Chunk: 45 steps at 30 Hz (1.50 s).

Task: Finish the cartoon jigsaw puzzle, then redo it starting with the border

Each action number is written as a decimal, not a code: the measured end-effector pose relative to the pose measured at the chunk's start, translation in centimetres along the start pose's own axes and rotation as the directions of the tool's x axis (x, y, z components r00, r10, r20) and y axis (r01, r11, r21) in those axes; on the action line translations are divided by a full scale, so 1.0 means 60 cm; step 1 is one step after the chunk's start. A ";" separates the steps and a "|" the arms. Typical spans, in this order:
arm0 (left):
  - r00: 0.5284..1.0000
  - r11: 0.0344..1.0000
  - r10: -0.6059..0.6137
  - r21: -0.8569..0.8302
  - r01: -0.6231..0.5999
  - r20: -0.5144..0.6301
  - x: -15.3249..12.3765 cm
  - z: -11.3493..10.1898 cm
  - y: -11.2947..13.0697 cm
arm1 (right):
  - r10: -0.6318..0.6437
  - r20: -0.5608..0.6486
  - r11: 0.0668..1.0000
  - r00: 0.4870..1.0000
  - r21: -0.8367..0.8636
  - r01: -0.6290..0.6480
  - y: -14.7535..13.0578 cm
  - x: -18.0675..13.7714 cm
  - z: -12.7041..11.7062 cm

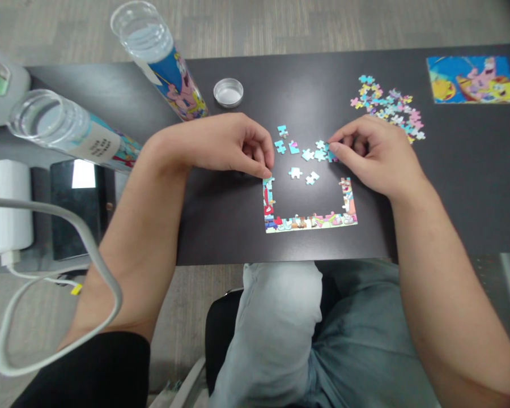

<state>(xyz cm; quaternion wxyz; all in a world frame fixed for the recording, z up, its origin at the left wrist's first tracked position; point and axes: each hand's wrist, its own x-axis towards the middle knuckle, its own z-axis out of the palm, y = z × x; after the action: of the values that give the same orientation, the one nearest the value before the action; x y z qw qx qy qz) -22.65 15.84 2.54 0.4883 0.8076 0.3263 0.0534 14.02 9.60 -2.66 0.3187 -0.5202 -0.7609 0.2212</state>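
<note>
A partly joined puzzle border [300,224] lies near the table's front edge, forming a left side, a bottom row and a right side. My left hand [249,147] has its fingers curled, with thumb and index tip on the puzzle piece [268,182] topping the left side. Bent in a pinch, my right hand [376,153] touches a cluster of light blue pieces [320,153]; its fingertips partly cover the piece there. Several loose pieces lie between the hands, among them a pale one [295,173] inside the frame's open top.
Beyond my right hand is a pile of mixed puzzle pieces [391,107]. A picture card [471,79] lies at the far right. To the left stand two clear-topped tubes [170,73] [80,130], a round metal lid [228,92], a black tablet [76,207] and a white cable [85,232].
</note>
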 end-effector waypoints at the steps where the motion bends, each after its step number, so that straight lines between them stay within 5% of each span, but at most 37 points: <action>1: 1.000 1.000 0.000 0.008 0.000 0.002 0.000 0.000 0.000 | 0.001 -0.001 1.000 1.000 0.003 -0.001 0.000 0.000 0.000; 19: 0.999 0.998 -0.043 0.047 0.042 0.012 0.008 -0.004 -0.016 | -0.009 -0.027 0.999 1.000 0.035 0.010 0.006 0.006 0.006; 24: 0.984 0.998 -0.031 0.043 0.039 -0.175 0.015 0.000 -0.023 | -0.010 -0.013 1.000 1.000 0.013 0.010 -0.003 0.005 0.005; 30: 0.882 0.979 0.092 0.203 0.004 -0.462 0.040 0.018 -0.051 | 0.028 0.025 0.999 0.999 -0.024 -0.027 -0.013 0.004 -0.002; 45: 0.866 0.966 0.151 0.257 -0.027 -0.477 0.053 0.019 -0.055 | 0.006 -0.057 0.999 0.998 -0.046 -0.009 0.004 0.010 0.017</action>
<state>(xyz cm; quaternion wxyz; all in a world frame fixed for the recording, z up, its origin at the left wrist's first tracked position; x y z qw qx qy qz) -21.29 17.82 -1.52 0.2840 0.8348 0.4060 0.2400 13.31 10.27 -3.38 0.3273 -0.5363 -0.7544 0.1897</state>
